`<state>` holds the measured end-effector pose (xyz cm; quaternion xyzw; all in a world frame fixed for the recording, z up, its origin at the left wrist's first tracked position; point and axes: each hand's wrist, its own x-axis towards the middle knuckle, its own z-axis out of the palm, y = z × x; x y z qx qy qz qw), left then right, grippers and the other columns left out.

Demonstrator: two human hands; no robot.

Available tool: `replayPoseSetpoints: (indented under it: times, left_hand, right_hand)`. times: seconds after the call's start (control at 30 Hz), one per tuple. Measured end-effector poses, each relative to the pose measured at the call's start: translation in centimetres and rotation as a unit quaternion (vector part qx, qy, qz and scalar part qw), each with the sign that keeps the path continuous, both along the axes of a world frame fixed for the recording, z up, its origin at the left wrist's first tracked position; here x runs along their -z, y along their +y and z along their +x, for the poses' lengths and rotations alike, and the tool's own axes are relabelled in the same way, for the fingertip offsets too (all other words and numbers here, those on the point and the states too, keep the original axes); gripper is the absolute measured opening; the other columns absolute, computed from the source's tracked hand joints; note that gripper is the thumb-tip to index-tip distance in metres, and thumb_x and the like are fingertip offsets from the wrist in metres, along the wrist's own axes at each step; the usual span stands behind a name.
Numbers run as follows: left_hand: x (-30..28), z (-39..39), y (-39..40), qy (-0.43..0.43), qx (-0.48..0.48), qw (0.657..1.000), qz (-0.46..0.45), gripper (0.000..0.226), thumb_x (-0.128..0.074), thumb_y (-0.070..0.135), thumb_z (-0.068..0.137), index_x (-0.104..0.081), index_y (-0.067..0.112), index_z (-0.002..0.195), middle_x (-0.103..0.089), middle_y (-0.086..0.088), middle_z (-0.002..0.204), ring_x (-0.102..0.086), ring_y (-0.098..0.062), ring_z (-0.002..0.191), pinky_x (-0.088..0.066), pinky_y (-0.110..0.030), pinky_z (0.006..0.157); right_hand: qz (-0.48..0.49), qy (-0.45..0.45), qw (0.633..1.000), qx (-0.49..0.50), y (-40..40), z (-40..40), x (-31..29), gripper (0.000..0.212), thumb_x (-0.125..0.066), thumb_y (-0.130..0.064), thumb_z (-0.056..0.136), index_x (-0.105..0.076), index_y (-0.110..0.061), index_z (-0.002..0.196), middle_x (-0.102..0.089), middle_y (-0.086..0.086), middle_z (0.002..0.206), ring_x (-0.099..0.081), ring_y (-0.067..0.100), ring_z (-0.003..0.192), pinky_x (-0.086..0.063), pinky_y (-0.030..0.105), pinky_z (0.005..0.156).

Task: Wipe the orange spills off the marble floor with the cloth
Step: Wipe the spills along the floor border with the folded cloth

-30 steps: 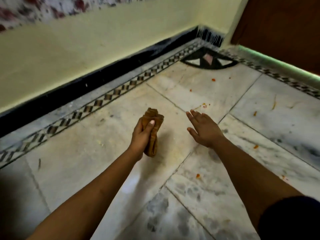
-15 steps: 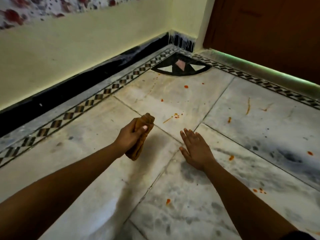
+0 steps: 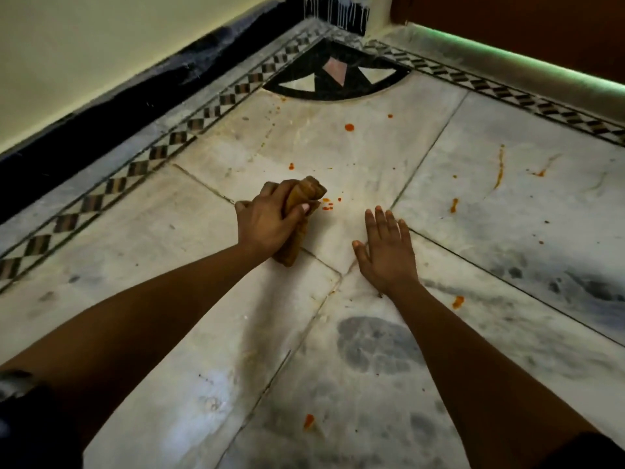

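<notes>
Left hand (image 3: 267,225) gripping rolled cloth (image 3: 299,228) against floor (image 3: 338,164) beside spills (image 3: 327,204) — right hand (image 3: 385,255) lying flat, fingers straight.

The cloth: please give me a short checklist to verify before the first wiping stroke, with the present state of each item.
1. Cloth held firmly: ok, the left hand grips it, rolled up.
2. Cloth touching the marble floor: ok, its lower end appears to rest on it.
3. Nearest orange drops within reach: ok, just right of the cloth's top end.
4. Right hand out of the wiping path: ok, flat on the floor, apart from the drops.
5. Other spills located: ok, a round spot and a long streak lie farther away.
6. Cloth damp: cannot tell.
</notes>
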<state>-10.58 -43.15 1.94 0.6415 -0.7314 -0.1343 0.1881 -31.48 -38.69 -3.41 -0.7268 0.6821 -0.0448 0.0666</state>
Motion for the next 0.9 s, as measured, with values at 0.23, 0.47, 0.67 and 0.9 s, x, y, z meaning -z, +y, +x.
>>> replayPoseSetpoints:
  times: [0.23, 0.47, 0.67, 0.9]
  left_hand:
    - [5.0, -4.1, -5.2, -0.067, 0.084, 0.992, 0.068, 0.065, -0.024, 0.062, 0.082, -0.025, 0.042, 0.144, -0.026, 0.002, 0.154, -0.021, -0.021, 0.141, -0.014, -0.048, 0.107]
    - [6.7, -5.0, -6.7, -0.148, 0.126, 0.979, 0.064, 0.059, -0.022, 0.061, 0.090, -0.012, 0.044, 0.146, -0.004, 0.003, 0.159, 0.001, -0.020, 0.146, 0.003, -0.052, 0.113]
    - [6.7, -9.0, -10.0, -0.146, 0.113, 0.978, 0.095, 0.055, -0.024, 0.059, 0.094, -0.012, 0.045, 0.146, -0.001, 0.001, 0.160, 0.005, -0.022, 0.146, 0.006, -0.053, 0.113]
    - [6.7, -2.3, -5.3, -0.157, 0.139, 0.975, 0.072, 0.060, -0.019, 0.062, 0.088, -0.015, 0.044, 0.144, -0.009, 0.001, 0.159, -0.005, -0.024, 0.146, 0.001, -0.052, 0.113]
  right_hand:
    - [0.027, -0.011, 0.998, 0.058, -2.9, -1.5, 2.2, 0.074, -0.010, -0.048, 0.085, -0.005, -0.013, 0.150, -0.002, 0.008, 0.159, 0.000, 0.022, 0.146, 0.005, 0.037, 0.116]
    - [-0.028, -0.035, 0.996, 0.082, -2.7, -1.2, 3.6, 0.069, -0.016, -0.048, 0.089, -0.024, -0.011, 0.147, -0.020, 0.012, 0.155, -0.019, 0.027, 0.143, -0.008, 0.042, 0.116]
    - [-0.043, -0.043, 0.994, 0.087, -2.8, -1.2, 3.8, 0.065, -0.026, -0.045, 0.090, -0.028, -0.012, 0.147, -0.025, 0.011, 0.154, -0.024, 0.027, 0.142, -0.009, 0.042, 0.115]
    - [-0.023, -0.064, 0.993, 0.093, -2.9, -1.4, 3.6, 0.064, -0.028, -0.045, 0.091, -0.026, -0.014, 0.148, -0.023, 0.010, 0.155, -0.021, 0.026, 0.143, -0.008, 0.042, 0.116]
